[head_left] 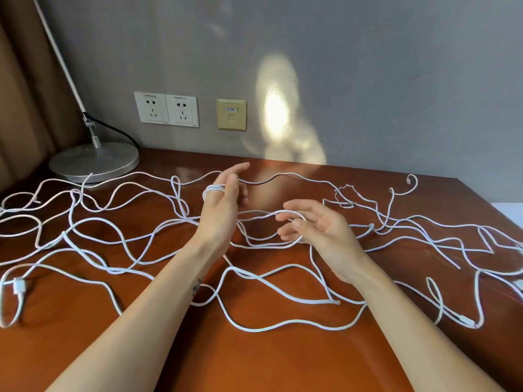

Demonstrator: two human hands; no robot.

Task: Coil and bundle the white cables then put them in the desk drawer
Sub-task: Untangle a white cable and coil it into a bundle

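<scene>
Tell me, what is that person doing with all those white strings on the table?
A person is coiling one white cable: a few loops sit around the fingers of the left hand, and the right hand holds the next stretch of it. The other white cables lie loose and tangled across the brown desk. Nothing is bundled yet, and no drawer is in view.

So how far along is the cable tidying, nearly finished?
Barely begun. Nothing is bundled yet. In hand: a few small loops are wound round fingers of the left hand, while the right hand pinches the strand running between them. Left to do: the other white cables lie loose all over the desk, and no drawer is in view.
</scene>
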